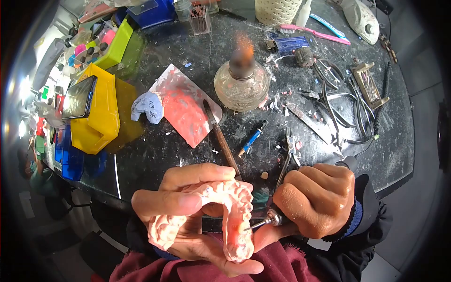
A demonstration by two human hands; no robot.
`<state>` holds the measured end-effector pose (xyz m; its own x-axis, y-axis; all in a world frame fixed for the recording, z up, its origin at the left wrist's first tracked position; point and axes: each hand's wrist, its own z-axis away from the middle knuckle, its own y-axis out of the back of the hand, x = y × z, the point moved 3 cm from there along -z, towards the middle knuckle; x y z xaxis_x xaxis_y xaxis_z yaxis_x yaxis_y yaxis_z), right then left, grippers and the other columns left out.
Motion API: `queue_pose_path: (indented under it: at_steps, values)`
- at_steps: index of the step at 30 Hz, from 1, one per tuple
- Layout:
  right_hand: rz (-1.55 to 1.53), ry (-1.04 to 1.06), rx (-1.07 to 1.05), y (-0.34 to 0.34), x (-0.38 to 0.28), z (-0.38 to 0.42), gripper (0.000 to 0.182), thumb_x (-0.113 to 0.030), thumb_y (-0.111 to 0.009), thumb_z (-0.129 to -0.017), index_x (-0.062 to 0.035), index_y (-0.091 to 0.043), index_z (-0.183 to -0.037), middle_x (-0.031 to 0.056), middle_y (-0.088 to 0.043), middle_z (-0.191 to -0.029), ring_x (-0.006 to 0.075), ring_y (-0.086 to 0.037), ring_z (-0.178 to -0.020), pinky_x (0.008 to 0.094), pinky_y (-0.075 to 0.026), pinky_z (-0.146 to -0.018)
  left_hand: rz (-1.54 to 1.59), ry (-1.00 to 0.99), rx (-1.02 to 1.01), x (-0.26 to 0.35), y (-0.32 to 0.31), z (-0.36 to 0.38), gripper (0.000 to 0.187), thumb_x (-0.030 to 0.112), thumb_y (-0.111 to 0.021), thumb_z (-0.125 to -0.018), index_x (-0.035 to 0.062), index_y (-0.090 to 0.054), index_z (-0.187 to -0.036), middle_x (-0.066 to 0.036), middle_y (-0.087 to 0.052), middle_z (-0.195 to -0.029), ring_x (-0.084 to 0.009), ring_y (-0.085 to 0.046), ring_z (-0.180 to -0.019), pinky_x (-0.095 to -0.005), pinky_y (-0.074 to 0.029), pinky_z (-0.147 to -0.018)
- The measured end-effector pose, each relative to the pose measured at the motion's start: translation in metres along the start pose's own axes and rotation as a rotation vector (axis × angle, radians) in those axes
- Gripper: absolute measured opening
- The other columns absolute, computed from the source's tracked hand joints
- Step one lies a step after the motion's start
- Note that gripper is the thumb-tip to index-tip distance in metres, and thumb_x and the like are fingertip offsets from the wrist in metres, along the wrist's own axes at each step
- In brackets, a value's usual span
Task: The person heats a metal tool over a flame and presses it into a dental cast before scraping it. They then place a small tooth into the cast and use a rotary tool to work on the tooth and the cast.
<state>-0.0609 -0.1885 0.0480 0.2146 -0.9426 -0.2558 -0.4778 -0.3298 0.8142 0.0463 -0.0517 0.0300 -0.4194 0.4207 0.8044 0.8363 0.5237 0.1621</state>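
My left hand [188, 188] is wrapped round a pale pink dental cast [230, 207], a horseshoe-shaped arch with teeth, held up near the table's front edge. Closed round a metal rotary handpiece [274, 218] is my right hand [314, 202], to the right of the cast. The handpiece's thin tip points left and meets or nearly meets the cast's right side, beside a reddish patch. Behind the cast, a wooden-handled knife [223, 143] rests with its blade on a pink wax sheet [185, 110].
A glass spirit burner [242, 87] with an orange flame stands at the centre back. Pliers [329, 105] and a metal strip [307, 122] lie at the right. At the left are a yellow bin [101, 127], a phone [80, 98] and a blue-grey piece [148, 108].
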Motion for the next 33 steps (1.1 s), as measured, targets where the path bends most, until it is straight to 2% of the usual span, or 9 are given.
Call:
queue_pose_path:
  at_steps: [10, 16, 19, 22, 24, 25, 27, 30, 33]
  values:
    - [-0.009, 0.005, 0.067, 0.0, 0.001, 0.0, 0.045, -0.047, -0.064, -0.069, -0.0092, -0.042, -0.059, -0.001, -0.033, -0.053, 0.0093, -0.04, -0.039, 0.0229, -0.029, -0.034, 0.061, 0.002, -0.057, 0.002, 0.004, -0.002, 0.119, 0.037, -0.094, -0.037, 0.0108, -0.02, -0.126, -0.021, -0.037, -0.123, -0.026, -0.065, -0.081, -0.029, -0.058, -0.068]
    - [-0.033, -0.003, 0.023, 0.001, 0.001, 0.0, 0.046, -0.048, -0.064, -0.069, -0.0095, -0.041, -0.059, -0.0009, -0.032, -0.053, 0.0095, -0.04, -0.038, 0.0229, -0.03, -0.034, 0.175, -0.11, 0.303, -0.003, -0.017, -0.005, 0.119, 0.035, -0.094, -0.037, 0.0111, -0.02, -0.127, -0.022, -0.036, -0.123, -0.0274, -0.064, -0.081, -0.0303, -0.059, -0.07]
    - [-0.037, 0.002, 0.022, 0.001, 0.001, 0.0, 0.047, -0.049, -0.063, -0.07, -0.0094, -0.041, -0.059, -0.001, -0.031, -0.052, 0.0093, -0.04, -0.038, 0.0228, -0.029, -0.034, 0.14, -0.075, 0.126, -0.003, -0.006, -0.001, 0.119, 0.035, -0.094, -0.037, 0.011, -0.02, -0.127, -0.022, -0.036, -0.121, -0.0277, -0.064, -0.081, -0.0304, -0.059, -0.07]
    - [-0.043, 0.012, 0.031, 0.001, 0.001, 0.0, 0.046, -0.049, -0.063, -0.07, -0.0091, -0.041, -0.059, -0.001, -0.032, -0.053, 0.0093, -0.04, -0.039, 0.0227, -0.029, -0.034, 0.191, -0.009, 0.004, 0.0, -0.002, 0.002, 0.106, 0.013, -0.089, -0.049, 0.013, -0.02, -0.13, -0.021, -0.037, -0.125, -0.0187, -0.064, -0.073, -0.0359, -0.056, -0.078]
    - [-0.05, 0.02, 0.041, 0.0, 0.001, 0.001, 0.046, -0.048, -0.063, -0.07, -0.0089, -0.042, -0.059, -0.001, -0.032, -0.053, 0.0093, -0.04, -0.039, 0.0227, -0.029, -0.034, 0.121, -0.083, 0.029, 0.002, -0.003, -0.005, 0.095, 0.015, -0.081, -0.062, 0.011, -0.019, -0.134, -0.018, -0.034, -0.132, -0.0181, -0.051, -0.09, -0.0376, -0.046, -0.09]
    - [-0.053, 0.025, 0.049, 0.0, 0.001, 0.001, 0.046, -0.048, -0.063, -0.07, -0.0088, -0.043, -0.06, -0.001, -0.033, -0.053, 0.0093, -0.04, -0.039, 0.0226, -0.029, -0.034, 0.006, -0.174, 0.059, 0.0, -0.008, -0.015, 0.091, 0.027, -0.076, -0.07, 0.008, -0.018, -0.138, -0.016, -0.031, -0.137, -0.022, -0.038, -0.111, -0.0365, -0.037, -0.099]
    - [-0.049, 0.036, 0.064, -0.001, 0.001, 0.001, 0.046, -0.048, -0.063, -0.07, -0.0086, -0.043, -0.06, -0.001, -0.033, -0.053, 0.0093, -0.04, -0.039, 0.0226, -0.029, -0.034, -0.002, -0.217, 0.191, -0.001, -0.017, -0.017, 0.099, 0.039, -0.078, -0.064, 0.0069, -0.018, -0.136, -0.016, -0.031, -0.135, -0.0263, -0.038, -0.115, -0.0331, -0.039, -0.095]
    - [-0.032, 0.038, 0.085, -0.001, 0.001, 0.002, 0.046, -0.049, -0.063, -0.07, -0.0086, -0.043, -0.06, -0.001, -0.034, -0.053, 0.0093, -0.04, -0.039, 0.0227, -0.029, -0.034, 0.215, -0.12, 0.385, -0.002, -0.023, -0.004, 0.119, 0.036, -0.094, -0.037, 0.0107, -0.02, -0.127, -0.022, -0.037, -0.121, -0.0273, -0.064, -0.082, -0.0285, -0.058, -0.07]
    - [-0.034, 0.012, 0.095, 0.0, 0.001, 0.001, 0.046, -0.049, -0.063, -0.07, -0.0087, -0.043, -0.059, -0.0009, -0.034, -0.053, 0.0093, -0.04, -0.039, 0.0227, -0.029, -0.033, 0.22, -0.131, 0.353, -0.003, -0.021, -0.005, 0.118, 0.035, -0.093, -0.039, 0.0112, -0.019, -0.128, -0.021, -0.036, -0.122, -0.0275, -0.064, -0.084, -0.0288, -0.058, -0.07]
